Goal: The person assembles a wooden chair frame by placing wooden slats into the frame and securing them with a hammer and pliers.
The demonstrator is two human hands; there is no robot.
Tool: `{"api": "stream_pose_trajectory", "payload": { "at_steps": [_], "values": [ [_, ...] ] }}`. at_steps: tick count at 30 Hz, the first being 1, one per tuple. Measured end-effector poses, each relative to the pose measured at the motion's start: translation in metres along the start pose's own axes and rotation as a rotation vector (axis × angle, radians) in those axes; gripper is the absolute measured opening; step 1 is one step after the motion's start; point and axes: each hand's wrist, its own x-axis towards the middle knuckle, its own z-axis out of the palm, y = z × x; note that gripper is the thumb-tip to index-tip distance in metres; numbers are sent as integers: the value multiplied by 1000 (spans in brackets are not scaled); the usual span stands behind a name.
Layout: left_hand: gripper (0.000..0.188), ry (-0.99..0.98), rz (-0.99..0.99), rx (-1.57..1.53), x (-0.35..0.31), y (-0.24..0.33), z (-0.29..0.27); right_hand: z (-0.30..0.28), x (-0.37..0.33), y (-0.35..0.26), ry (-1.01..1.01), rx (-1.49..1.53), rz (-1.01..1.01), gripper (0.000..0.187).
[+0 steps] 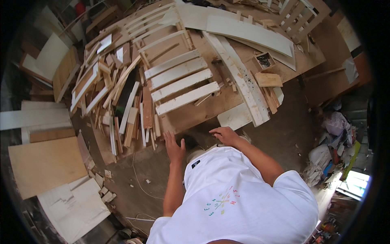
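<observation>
My left hand (174, 149) is at the near edge of the wooden worktable (191, 118), its fingers apart and nothing in them. It is nearest to the ends of loose wood strips (133, 118). To the right, my right hand (226, 135) is held just off the table's edge, fingers stretched out to the left and holding nothing visible. Beyond both hands lies a slatted wooden frame (180, 67) with white-faced slats across it. A long white beam (239, 79) runs diagonally to its right, one end past the table's near edge.
A heap of wood offcuts (109, 81) covers the table's left side. White panels (250, 33) and a small box of dark fasteners (265, 61) are at the right. Boards (46, 162) stack on the left floor. Bags (325, 152) pile at the right. A thin cable (140, 183) trails across the floor.
</observation>
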Motion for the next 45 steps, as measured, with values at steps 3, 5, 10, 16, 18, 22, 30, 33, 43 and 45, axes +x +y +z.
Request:
{"api": "stream_pose_trajectory", "payload": {
  "at_steps": [3,5,10,16,18,22,30,33,43,45],
  "values": [
    [53,-64,48,-130,3,52,11,-38,3,12,82,-5,-54,30],
    [46,-129,92,-187,12,90,29,-70,1,28,165,52,-82,31],
    [34,-203,212,-362,41,213,99,-162,-36,83,348,190,-46,30],
    [31,-143,392,-373,105,358,195,-272,-70,152,710,189,197,27],
    [33,-90,404,-374,127,393,216,-297,-72,165,800,279,220,26],
    [33,-28,345,-365,155,427,243,-329,-59,184,788,292,224,26],
    [32,-14,246,-261,254,425,261,-381,7,181,776,192,119,26],
    [40,0,231,-148,274,445,281,-404,37,186,745,63,163,27],
    [63,-68,214,60,282,484,323,-433,106,233,705,-268,103,24],
    [64,-79,210,95,281,484,323,-429,110,230,698,-293,121,22]
  ]
}}
